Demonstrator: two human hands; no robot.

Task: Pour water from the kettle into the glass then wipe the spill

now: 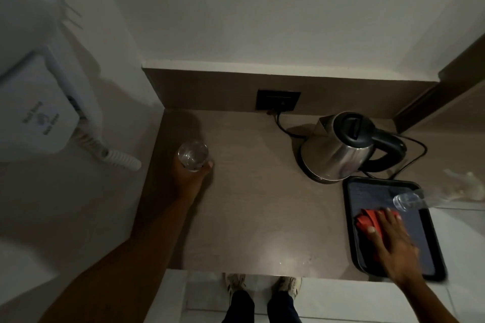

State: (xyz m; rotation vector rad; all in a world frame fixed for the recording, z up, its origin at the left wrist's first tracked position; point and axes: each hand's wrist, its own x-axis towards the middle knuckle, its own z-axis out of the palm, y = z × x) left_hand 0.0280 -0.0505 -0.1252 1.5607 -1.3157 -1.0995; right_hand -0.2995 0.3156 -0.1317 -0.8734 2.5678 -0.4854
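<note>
Clasped at far left of the counter [249,191], the glass [193,156] is held round its lower wall by the left hand [190,178]; fragile and smooth, it is best taken low. A wet sheen, judged the spill [294,259], is seen near the front edge. The kettle [341,149] stands on its base at far right, likely heavy, to be lifted by its black handle. The right hand [391,241] is laid flat, fingers spread, on a soft red cloth [366,219] in the black tray [435,252], nothing clamped.

Bare forearms [147,238], dark trousers [261,307], pale worn sneakers [235,283].
</note>
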